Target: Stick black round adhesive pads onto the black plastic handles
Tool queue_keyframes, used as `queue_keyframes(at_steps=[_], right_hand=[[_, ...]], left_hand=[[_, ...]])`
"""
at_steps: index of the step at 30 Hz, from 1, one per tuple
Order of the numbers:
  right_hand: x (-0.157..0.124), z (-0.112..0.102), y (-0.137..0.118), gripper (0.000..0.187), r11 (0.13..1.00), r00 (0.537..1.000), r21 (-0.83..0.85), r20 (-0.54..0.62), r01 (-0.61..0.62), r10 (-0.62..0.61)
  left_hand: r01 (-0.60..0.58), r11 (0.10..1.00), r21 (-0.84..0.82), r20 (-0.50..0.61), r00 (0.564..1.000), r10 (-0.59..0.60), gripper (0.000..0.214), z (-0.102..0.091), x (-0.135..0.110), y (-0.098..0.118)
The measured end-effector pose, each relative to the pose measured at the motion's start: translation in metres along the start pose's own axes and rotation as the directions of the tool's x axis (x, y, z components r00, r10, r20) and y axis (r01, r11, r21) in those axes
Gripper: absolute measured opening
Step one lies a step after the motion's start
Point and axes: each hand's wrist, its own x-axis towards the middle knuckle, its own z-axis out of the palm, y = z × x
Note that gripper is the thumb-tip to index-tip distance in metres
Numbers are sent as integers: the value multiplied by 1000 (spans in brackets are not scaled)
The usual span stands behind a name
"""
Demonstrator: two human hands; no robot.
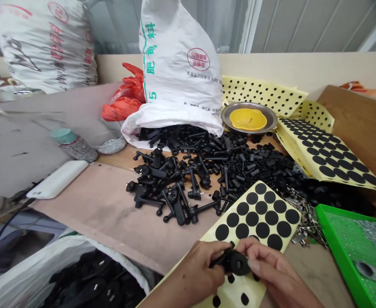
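At the bottom centre, my left hand [196, 267] and my right hand [268, 267] both pinch one small black plastic part [234, 262] with a round head. They hold it just above a yellow sheet of round black pads [258, 214], which lies under my hands. A big heap of black plastic parts [201, 171] spreads over the wooden table behind the sheet.
A white woven sack [178, 64] spills the parts. A metal dish with a yellow bowl [248, 117] and more pad sheets [325, 152] lie at right. A green tray [351, 244] sits at the lower right, a white bag of black parts [88, 282] at the lower left, a white power bank [58, 179] at left.
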Motion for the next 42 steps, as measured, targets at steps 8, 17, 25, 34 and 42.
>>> queue_keyframes(at_steps=[8, 17, 25, 34, 42], right_hand=[[2, -1, 3, 17, 997, 1000, -75, -25, -3, 1], [2, -1, 3, 18, 993, 1000, -117, -21, 1, -4], [6, -4, 6, 22, 993, 999, -119, -20, 26, -29], [1, 0, 4, 22, 988, 999, -153, -25, 27, -32], [5, -2, 10, 26, 990, 997, -126, -46, 58, -64]], left_hand=[[-6, 998, 64, 20, 1000, 5, 39, 0, -2, 9], [1, 994, 105, 18, 1000, -3, 37, -1, -5, 12], [0, 998, 62, 42, 999, -2, 29, -5, -7, 11], [-20, 999, 36, 53, 998, 18, 26, -7, -12, 30], [-23, 997, 67, 31, 999, 21, 26, -3, -8, 22]])
